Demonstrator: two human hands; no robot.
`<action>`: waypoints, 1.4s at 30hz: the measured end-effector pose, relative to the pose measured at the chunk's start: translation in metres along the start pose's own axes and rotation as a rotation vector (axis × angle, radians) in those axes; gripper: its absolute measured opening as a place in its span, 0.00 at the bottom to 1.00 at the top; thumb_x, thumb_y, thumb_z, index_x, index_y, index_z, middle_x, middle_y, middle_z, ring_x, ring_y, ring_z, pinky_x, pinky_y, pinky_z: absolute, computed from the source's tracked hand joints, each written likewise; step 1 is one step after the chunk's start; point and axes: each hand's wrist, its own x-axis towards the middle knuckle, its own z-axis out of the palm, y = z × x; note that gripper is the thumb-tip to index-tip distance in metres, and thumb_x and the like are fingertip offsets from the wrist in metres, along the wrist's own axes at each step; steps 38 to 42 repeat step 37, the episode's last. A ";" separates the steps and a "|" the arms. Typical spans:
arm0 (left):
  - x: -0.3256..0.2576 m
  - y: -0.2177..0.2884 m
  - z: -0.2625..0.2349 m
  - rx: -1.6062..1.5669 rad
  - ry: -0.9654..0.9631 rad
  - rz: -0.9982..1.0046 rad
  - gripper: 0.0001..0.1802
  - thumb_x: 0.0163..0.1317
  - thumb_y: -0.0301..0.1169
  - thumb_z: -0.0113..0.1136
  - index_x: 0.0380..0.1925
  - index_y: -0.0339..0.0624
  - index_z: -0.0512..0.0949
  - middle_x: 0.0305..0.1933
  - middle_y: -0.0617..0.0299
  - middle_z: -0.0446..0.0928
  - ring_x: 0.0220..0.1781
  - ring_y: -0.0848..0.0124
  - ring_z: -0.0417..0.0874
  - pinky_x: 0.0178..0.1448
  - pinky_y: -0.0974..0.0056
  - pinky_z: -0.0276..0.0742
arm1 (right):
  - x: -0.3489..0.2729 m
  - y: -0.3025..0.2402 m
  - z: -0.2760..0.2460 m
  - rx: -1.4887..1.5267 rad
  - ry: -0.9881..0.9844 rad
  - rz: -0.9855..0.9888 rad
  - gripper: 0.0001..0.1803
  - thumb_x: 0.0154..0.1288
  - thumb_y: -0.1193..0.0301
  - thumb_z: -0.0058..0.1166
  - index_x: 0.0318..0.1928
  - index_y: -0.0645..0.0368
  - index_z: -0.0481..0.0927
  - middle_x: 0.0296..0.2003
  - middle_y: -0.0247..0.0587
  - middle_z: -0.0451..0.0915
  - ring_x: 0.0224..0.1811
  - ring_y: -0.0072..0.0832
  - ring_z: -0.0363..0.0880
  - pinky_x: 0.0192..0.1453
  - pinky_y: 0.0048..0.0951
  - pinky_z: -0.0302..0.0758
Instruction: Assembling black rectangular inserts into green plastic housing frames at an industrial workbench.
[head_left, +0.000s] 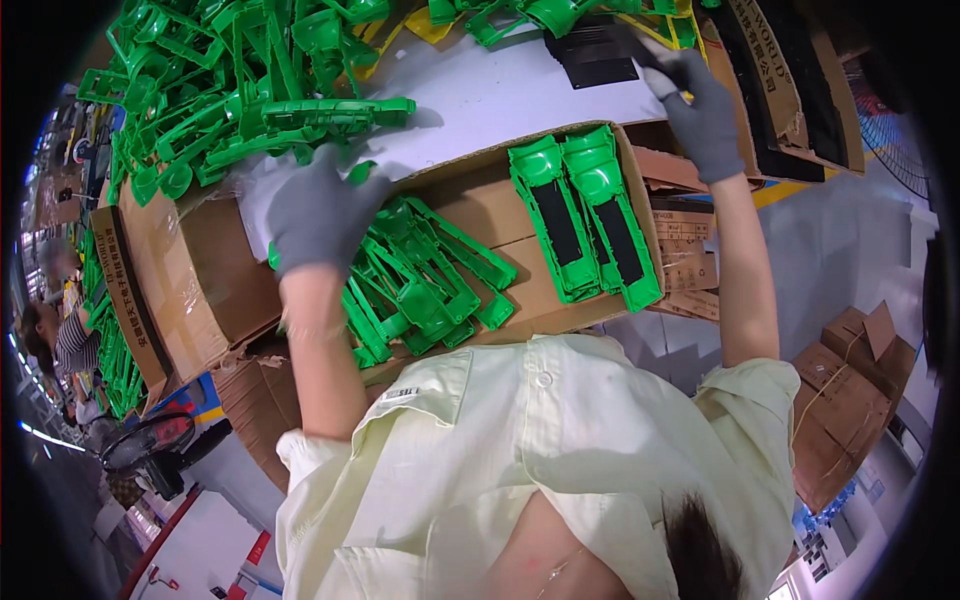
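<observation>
My left hand (325, 215), in a grey glove, is closed over a green plastic part (360, 172); only small bits show past the glove, and the fingertips are mostly hidden. Just beyond it lies a long green plastic frame (340, 108) at the pile's edge. My right hand (700, 115), also gloved, is raised at the far right with its fingers bent together. What they hold is blurred and I cannot make it out. Close by lie flat black strips (592, 58). In the cardboard box before me, two green housings (582, 220) with black insets lie side by side.
Loose green frames (430, 275) fill the box's left part. A large heap of green parts (230, 80) covers the table's far left. Cardboard boxes stand left (190, 270) and lower right (850, 390). A fan (150, 445) is at the lower left, near another person (75, 335).
</observation>
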 end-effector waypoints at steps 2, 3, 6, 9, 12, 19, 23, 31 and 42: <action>-0.028 0.002 -0.039 -0.213 -0.027 -0.074 0.25 0.50 0.41 0.60 0.45 0.35 0.78 0.31 0.49 0.80 0.34 0.59 0.82 0.42 0.60 0.76 | -0.018 -0.018 -0.018 0.365 -0.025 0.249 0.09 0.66 0.71 0.54 0.43 0.62 0.73 0.32 0.34 0.81 0.33 0.15 0.77 0.37 0.16 0.70; -0.040 0.002 -0.058 -0.345 -0.153 -0.246 0.24 0.51 0.37 0.60 0.47 0.34 0.77 0.31 0.51 0.80 0.33 0.63 0.82 0.41 0.63 0.76 | -0.021 -0.029 -0.018 0.377 -0.044 0.247 0.09 0.66 0.71 0.54 0.43 0.62 0.73 0.32 0.34 0.81 0.33 0.15 0.77 0.37 0.16 0.70; -0.068 -0.017 -0.072 -0.736 -0.033 -0.144 0.18 0.54 0.26 0.58 0.46 0.32 0.78 0.33 0.57 0.80 0.32 0.74 0.79 0.38 0.71 0.74 | -0.041 -0.074 -0.037 0.590 -0.062 0.408 0.08 0.65 0.73 0.53 0.43 0.60 0.74 0.28 0.33 0.79 0.29 0.14 0.74 0.31 0.16 0.68; -0.072 0.001 -0.076 -1.194 -0.251 -0.276 0.16 0.55 0.19 0.55 0.46 0.32 0.79 0.35 0.61 0.80 0.33 0.80 0.76 0.36 0.75 0.72 | -0.055 -0.116 -0.040 0.788 -0.116 0.619 0.08 0.65 0.72 0.52 0.44 0.60 0.74 0.22 0.31 0.75 0.20 0.12 0.69 0.23 0.14 0.63; -0.064 0.017 -0.042 -1.475 -0.395 -0.285 0.15 0.55 0.20 0.59 0.44 0.31 0.79 0.36 0.59 0.80 0.31 0.76 0.80 0.33 0.72 0.78 | -0.058 -0.152 -0.037 0.792 -0.268 0.562 0.09 0.64 0.73 0.52 0.43 0.61 0.74 0.19 0.30 0.74 0.15 0.10 0.66 0.19 0.14 0.61; -0.058 0.032 -0.008 -1.901 -0.649 -0.230 0.17 0.59 0.21 0.58 0.49 0.29 0.75 0.41 0.54 0.79 0.37 0.67 0.83 0.33 0.68 0.81 | -0.052 -0.154 -0.031 0.557 -0.380 0.369 0.07 0.64 0.74 0.54 0.40 0.63 0.76 0.19 0.28 0.72 0.17 0.10 0.63 0.20 0.15 0.60; -0.058 0.034 -0.006 -1.835 -0.667 -0.165 0.17 0.60 0.22 0.58 0.50 0.29 0.76 0.39 0.55 0.80 0.36 0.67 0.83 0.32 0.69 0.81 | -0.046 -0.154 -0.035 0.384 -0.409 0.329 0.07 0.62 0.74 0.56 0.39 0.64 0.77 0.21 0.28 0.73 0.20 0.10 0.65 0.23 0.16 0.62; -0.058 0.046 -0.013 -1.778 -0.690 -0.209 0.15 0.60 0.21 0.58 0.47 0.29 0.77 0.37 0.56 0.80 0.32 0.69 0.83 0.31 0.71 0.80 | -0.040 -0.159 -0.036 0.264 -0.367 0.201 0.06 0.60 0.75 0.58 0.37 0.63 0.78 0.21 0.31 0.74 0.21 0.13 0.67 0.26 0.17 0.64; -0.056 0.046 -0.011 -1.629 -0.735 -0.194 0.16 0.60 0.22 0.59 0.48 0.27 0.76 0.39 0.53 0.80 0.34 0.66 0.85 0.30 0.71 0.79 | -0.058 -0.175 -0.037 0.044 -0.311 0.385 0.15 0.54 0.63 0.66 0.40 0.56 0.79 0.20 0.33 0.74 0.20 0.16 0.68 0.24 0.19 0.65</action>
